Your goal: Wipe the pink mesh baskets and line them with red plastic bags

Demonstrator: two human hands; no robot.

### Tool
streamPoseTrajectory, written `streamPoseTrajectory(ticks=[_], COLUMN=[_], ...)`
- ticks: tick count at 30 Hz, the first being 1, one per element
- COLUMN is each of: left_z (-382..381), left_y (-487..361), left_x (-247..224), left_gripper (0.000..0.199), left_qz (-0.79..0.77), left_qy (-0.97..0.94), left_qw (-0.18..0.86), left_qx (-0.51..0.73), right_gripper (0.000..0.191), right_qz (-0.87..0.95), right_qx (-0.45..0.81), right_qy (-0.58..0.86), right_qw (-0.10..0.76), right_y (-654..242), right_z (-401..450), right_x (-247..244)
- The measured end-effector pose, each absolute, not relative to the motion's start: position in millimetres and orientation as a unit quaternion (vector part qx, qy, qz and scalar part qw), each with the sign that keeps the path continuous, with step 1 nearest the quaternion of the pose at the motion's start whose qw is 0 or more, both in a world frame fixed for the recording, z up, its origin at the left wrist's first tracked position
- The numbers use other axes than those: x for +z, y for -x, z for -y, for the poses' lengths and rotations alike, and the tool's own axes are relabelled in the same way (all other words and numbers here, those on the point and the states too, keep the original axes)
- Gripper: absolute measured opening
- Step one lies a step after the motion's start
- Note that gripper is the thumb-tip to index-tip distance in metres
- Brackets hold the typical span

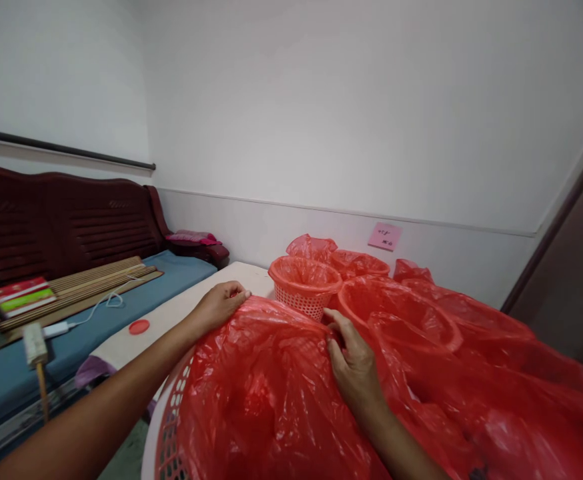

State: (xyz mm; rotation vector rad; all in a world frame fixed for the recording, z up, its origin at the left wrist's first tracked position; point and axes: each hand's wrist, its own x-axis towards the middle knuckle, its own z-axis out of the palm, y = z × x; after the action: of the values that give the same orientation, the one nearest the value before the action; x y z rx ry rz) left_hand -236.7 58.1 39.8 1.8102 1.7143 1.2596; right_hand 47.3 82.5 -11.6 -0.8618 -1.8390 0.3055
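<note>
A red plastic bag point(281, 387) hangs loosely inside a large perforated plastic basket point(171, 427) close in front of me. My left hand point(221, 303) is closed on the bag's far edge at the left, thumb on top. At the right part of the same edge, my right hand point(354, 357) pinches the film between thumb and bent fingers. Bag folds cover most of the basket, so only its left rim and holes show. Just beyond my hands stands a smaller red basket point(301, 300) lined with red film.
Several more bag-lined baskets, such as a wide red one point(401, 313), crowd the right side. A red lid point(139, 327) lies on the pale tabletop point(171, 320). Left is a dark wooden sofa point(61, 213) with a power strip point(35, 345). A pink note point(384, 236) is on the wall.
</note>
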Motion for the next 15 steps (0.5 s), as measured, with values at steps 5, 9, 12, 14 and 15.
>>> streamPoseTrajectory(ticks=[5,9,12,14,15], left_z=[-63.7,-70.6,-74.4,-76.1,-76.7], left_y=[240.0,242.6,245.3,247.8,249.0], left_x=[32.3,25.2,21.4,19.3,18.3], left_gripper=[0.029,0.027,0.026,0.026,0.026], left_qz=[-0.601,-0.599,-0.598,-0.600,-0.602], left_qy=[-0.613,-0.591,-0.582,-0.578,-0.576], left_qw=[0.254,0.306,0.324,0.333,0.336], left_qx=[0.445,0.446,0.446,0.441,0.439], right_gripper=[0.033,0.028,0.042,0.051,0.053], right_qz=[0.789,0.774,0.779,0.798,0.807], right_qx=[0.110,0.138,0.134,0.124,0.121], right_qy=[0.291,0.314,0.313,0.283,0.266], right_qw=[0.529,0.533,0.527,0.517,0.512], right_y=[-48.4,-49.2,-48.6,-47.6,-47.0], right_z=[-83.7,-86.4,-85.0,-82.4,-81.2], right_x=[-11.3,-12.5,-12.7,-11.1,-10.0])
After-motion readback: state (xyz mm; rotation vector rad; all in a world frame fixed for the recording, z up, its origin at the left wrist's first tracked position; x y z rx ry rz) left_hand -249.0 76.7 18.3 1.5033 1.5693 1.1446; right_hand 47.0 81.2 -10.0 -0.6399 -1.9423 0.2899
